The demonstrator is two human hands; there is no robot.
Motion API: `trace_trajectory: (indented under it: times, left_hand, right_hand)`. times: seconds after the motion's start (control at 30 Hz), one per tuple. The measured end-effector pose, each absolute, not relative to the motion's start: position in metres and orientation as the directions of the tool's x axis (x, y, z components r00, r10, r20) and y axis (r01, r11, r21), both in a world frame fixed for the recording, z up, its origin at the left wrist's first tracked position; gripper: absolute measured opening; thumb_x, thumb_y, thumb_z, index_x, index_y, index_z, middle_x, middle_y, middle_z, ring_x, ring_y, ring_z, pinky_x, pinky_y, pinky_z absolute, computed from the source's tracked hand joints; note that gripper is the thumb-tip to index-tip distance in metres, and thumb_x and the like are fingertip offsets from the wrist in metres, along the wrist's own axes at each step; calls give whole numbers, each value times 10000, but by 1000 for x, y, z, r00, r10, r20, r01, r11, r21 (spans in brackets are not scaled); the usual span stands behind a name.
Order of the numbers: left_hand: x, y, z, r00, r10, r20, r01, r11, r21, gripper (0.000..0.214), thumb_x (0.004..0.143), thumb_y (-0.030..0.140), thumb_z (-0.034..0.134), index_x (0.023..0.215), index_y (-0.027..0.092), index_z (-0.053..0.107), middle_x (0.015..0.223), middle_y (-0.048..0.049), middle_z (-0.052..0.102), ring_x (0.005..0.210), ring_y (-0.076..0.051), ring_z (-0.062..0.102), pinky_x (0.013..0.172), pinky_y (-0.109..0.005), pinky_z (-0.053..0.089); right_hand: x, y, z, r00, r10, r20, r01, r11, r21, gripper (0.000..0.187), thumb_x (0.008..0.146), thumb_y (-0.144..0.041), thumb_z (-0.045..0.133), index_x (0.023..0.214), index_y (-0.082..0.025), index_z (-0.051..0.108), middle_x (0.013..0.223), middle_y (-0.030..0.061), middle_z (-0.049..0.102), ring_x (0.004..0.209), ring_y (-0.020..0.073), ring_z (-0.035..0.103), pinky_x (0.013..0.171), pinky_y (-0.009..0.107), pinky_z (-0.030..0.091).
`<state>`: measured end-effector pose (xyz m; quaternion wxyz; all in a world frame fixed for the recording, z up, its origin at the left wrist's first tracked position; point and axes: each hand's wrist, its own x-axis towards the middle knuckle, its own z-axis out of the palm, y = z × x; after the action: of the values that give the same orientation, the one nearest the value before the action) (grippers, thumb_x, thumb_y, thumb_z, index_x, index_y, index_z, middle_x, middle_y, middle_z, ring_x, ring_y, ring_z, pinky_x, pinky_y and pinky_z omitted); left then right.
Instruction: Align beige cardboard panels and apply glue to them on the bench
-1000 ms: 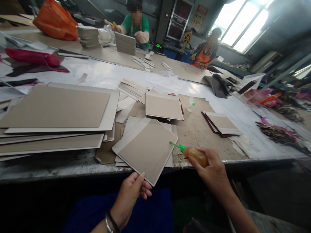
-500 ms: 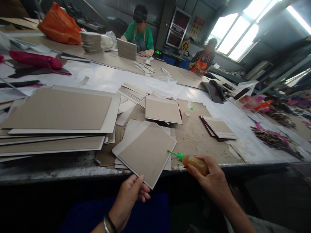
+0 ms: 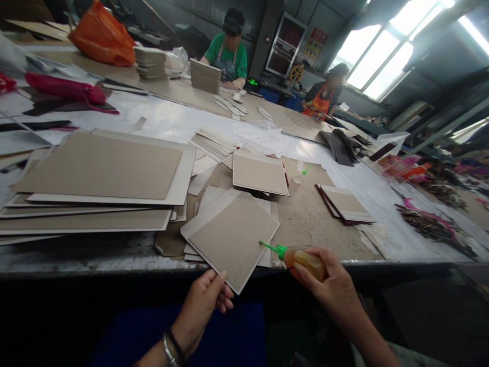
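One board (image 3: 229,237) pinched in left hand (image 3: 206,300) fingers; bottle (image 3: 303,262) clasped in right hand (image 3: 330,278) fingers, nozzle (image 3: 270,246) near edge. Likely dispensing step; next move needs steady board.

The person's bare hands (image 3: 206,300) (image 3: 331,279): two; amber bottle (image 3: 305,264): one; green nozzles (image 3: 281,252) (image 3: 304,172): two; orange bag (image 3: 101,38): one; magenta pouch (image 3: 64,87): one; tall grey stacks (image 3: 150,65) (image 3: 205,77): two; yellow wheel (image 3: 296,74): one; aproned workers (image 3: 228,60) (image 3: 321,99): two; wall poster (image 3: 315,47): one.

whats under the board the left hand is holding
Edges of pale sheets show beneath the board held by the left hand; how many there are, and what lies under its middle, is covered.
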<state>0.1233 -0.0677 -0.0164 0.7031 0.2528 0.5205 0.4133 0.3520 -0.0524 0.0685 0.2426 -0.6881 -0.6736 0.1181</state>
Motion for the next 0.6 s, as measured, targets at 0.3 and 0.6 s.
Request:
trace_trajectory:
  times: [0.3, 0.6]
  left_hand:
    - [118, -68, -12, 173, 823, -541, -363, 564, 741, 394, 685, 464, 610, 875, 120, 621, 808, -80, 671, 759, -171, 623, 654, -246, 479]
    - [118, -68, -12, 128, 820, -557, -410, 555, 723, 281, 681, 395, 635, 715, 117, 619, 660, -52, 661, 601, -129, 604, 607, -228, 478]
  right_hand:
    - [329, -87, 78, -58, 982, -178, 783, -66, -618, 215, 728, -338, 570, 906, -226, 526, 809, 2, 603, 668, 159, 587, 583, 261, 485]
    - [327, -78, 77, -12, 1000, -16, 807, 0, -590, 237, 695, -406, 589, 847, -225, 568, 767, 7, 619, 618, 164, 584, 537, 264, 474]
